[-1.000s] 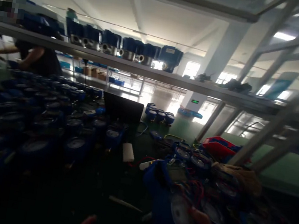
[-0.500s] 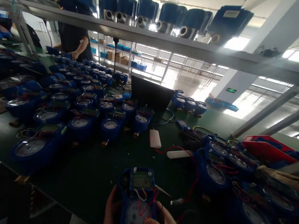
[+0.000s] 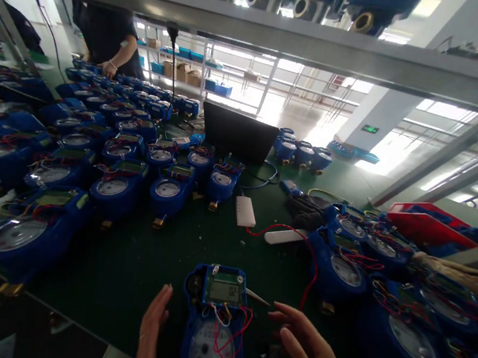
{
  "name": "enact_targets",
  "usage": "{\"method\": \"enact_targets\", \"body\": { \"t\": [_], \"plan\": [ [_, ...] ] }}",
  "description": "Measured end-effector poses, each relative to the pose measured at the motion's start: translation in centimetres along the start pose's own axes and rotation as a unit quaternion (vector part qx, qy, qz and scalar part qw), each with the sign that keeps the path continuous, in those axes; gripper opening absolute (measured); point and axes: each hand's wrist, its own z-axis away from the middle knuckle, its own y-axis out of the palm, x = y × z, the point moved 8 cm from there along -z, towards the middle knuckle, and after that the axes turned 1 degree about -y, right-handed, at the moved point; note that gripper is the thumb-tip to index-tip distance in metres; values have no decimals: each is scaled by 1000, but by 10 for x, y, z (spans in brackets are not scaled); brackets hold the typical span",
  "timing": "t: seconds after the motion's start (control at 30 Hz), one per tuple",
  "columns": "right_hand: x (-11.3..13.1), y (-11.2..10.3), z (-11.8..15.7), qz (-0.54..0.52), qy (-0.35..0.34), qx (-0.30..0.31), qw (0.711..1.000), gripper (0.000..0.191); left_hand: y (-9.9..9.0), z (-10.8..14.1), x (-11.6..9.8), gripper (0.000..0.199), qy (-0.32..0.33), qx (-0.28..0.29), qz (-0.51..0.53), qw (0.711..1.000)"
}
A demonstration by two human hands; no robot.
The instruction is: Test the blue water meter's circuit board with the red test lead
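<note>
A blue water meter (image 3: pixel 213 344) with its top housing uncovered lies on the green table in front of me. Its small display (image 3: pixel 225 290) shows digits, and red, white and yellow wires loop over the round dial. Beside its left edge, my left hand (image 3: pixel 151 334) is open with fingers straight; the thumb tip shows by the dial's lower rim, and whether it touches I cannot tell. My right hand (image 3: pixel 315 357) is open to the right, apart from the meter, over the red cable (image 3: pixel 314 269). Near its fingertips lies a thin pointed tool (image 3: pixel 257 297), partly behind the meter.
Several similar meters (image 3: pixel 169 189) stand in rows at left, more (image 3: pixel 345 268) at right. A white box (image 3: pixel 245 211) joins the red cable, near a white strip (image 3: pixel 285 236). A laptop (image 3: pixel 237 133) and red bin (image 3: pixel 429 224) stand behind. A shelf (image 3: pixel 263 28) crosses above; another person (image 3: pixel 106 40) works far left.
Both hands have let go of the meter and moved apart, the right one farther out. The meter now lies on the table, its display digits clearer. My view has tilted down.
</note>
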Motion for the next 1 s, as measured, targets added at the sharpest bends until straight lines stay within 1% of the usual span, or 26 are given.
{"method": "enact_targets", "body": {
  "t": [0.03,0.07,0.1,0.13,0.2,0.23,0.27,0.33,0.4,0.43,0.53,0.6,0.67,0.7,0.73,0.83,0.87,0.93,1.0],
  "plan": [
    [-1,-7,1,24,-10,-18,999,61,-8,-3,-10,66,40,-14,-56,998],
    [-2,-14,2,57,-21,-35,998,56,-14,-7,-23,49,86,-21,-106,990],
    [-3,-19,3,99,-32,-45,994,51,-17,-10,-37,32,137,-21,-145,980],
    [-4,-23,4,146,-42,-47,987,47,-16,-12,-51,22,190,-15,-169,967],
    [-10,-26,5,249,-45,-22,967,44,-14,-18,-72,20,238,-16,-196,951],
    [-14,-25,5,296,-39,1,954,50,-11,-20,-81,21,256,-12,-206,944],
    [-19,-24,4,337,-28,27,941,61,-6,-22,-89,23,270,-6,-217,938],
    [-28,-22,4,403,-1,73,912,81,5,-25,-103,29,304,20,-239,922],
    [-34,-21,4,441,12,97,892,90,17,-28,-112,32,329,56,-269,904],
    [-36,-21,4,450,13,101,887,92,22,-30,-115,31,338,77,-287,893],
    [-37,-21,2,461,-7,103,881,88,32,-34,-123,26,378,124,-336,854],
    [-37,-20,1,471,-34,106,875,78,34,-33,-129,23,416,140,-345,829],
    [-34,-20,2,483,-59,103,867,72,36,-32,-133,21,439,154,-349,814],
    [-32,-20,3,486,-65,102,866,70,37,-32,-133,20,437,163,-347,814],
    [-30,-20,5,483,-67,103,867,65,37,-33,-132,19,425,170,-343,820],
    [-27,-21,8,446,-48,107,887,48,39,-35,-127,17,370,192,-319,851],
    [-27,-22,9,434,-37,106,894,45,39,-35,-126,16,361,192,-311,858],
    [-29,-24,10,422,-26,93,902,44,40,-33,-124,14,362,187,-304,861],
    [-33,-26,10,417,-35,67,906,44,39,-30,-123,15,389,177,-291,856]
  ]
}}
